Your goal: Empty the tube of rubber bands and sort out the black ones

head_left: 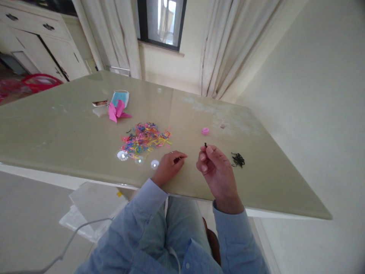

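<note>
Between the thumb and fingers of my right hand (219, 171) is a small black rubber band (205, 144), bunched up and held just above the table. My left hand (169, 167) rests at the table's near edge with its fingers curled toward the thumb; whether anything is in them is hidden. To its upper left lies a loose heap of colourful rubber bands (145, 139) in pink, yellow, blue and red. A small pile of black rubber bands (238, 160) lies right of my right hand. Beyond that hand sits a small pink ring-shaped bundle (205, 131).
A blue face mask (120, 98), a pink folded piece (117, 111) and a small printed packet (100, 103) lie at the back left of the glossy table (71, 140). A tiny pale item (222, 125) lies back right. The wall (313, 114) borders the right side.
</note>
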`<state>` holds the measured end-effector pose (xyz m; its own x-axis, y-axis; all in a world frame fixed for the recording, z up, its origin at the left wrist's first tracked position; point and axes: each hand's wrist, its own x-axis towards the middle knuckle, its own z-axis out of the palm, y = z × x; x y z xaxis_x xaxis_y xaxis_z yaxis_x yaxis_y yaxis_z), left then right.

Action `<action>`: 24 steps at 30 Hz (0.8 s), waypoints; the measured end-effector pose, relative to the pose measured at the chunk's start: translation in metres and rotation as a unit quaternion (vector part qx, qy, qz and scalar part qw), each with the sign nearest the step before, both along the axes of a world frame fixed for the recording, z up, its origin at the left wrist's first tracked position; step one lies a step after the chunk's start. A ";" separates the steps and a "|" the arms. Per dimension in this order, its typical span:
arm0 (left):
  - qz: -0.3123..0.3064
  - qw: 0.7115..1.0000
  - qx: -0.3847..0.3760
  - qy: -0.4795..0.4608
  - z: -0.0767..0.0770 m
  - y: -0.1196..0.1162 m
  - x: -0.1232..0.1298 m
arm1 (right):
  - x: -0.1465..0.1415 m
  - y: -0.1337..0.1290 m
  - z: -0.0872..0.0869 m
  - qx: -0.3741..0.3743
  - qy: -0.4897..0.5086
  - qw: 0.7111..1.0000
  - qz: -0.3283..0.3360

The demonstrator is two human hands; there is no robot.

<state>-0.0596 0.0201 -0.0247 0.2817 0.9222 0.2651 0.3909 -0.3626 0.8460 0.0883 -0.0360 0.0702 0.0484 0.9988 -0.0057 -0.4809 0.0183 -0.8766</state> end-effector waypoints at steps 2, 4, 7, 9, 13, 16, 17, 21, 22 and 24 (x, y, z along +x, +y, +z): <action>0.003 1.000 -0.001 -0.002 0.001 0.000 -0.001 | 0.004 -0.005 0.003 -0.009 0.033 0.999 0.019; 0.007 1.000 -0.004 -0.005 0.002 0.000 -0.001 | 0.006 -0.009 0.004 -0.007 0.052 0.998 0.030; 0.010 1.000 -0.009 -0.009 0.002 0.000 -0.002 | 0.008 -0.013 0.005 0.002 0.059 0.998 0.029; 0.012 1.000 -0.010 -0.009 0.002 0.000 -0.002 | 0.009 -0.015 0.004 0.005 0.050 0.998 0.023; 0.017 1.000 -0.009 -0.013 0.000 0.000 -0.004 | 0.019 -0.016 -0.005 0.002 0.007 1.000 -0.001; 0.017 1.000 -0.016 -0.015 -0.001 0.000 -0.004 | 0.041 -0.015 -0.021 0.001 -0.084 0.995 -0.057; 0.017 1.000 -0.018 -0.014 0.000 0.000 -0.004 | 0.052 -0.013 -0.028 0.002 -0.135 0.987 -0.084; 0.018 0.999 -0.023 -0.015 0.001 0.001 -0.004 | 0.107 -0.008 -0.054 -0.006 -0.367 0.913 -0.178; 0.019 0.999 -0.024 -0.014 0.001 0.000 -0.004 | 0.121 -0.007 -0.060 -0.011 -0.415 0.888 -0.198; 0.022 0.999 -0.027 -0.012 0.002 0.000 -0.004 | 0.146 -0.006 -0.068 -0.018 -0.508 0.827 -0.240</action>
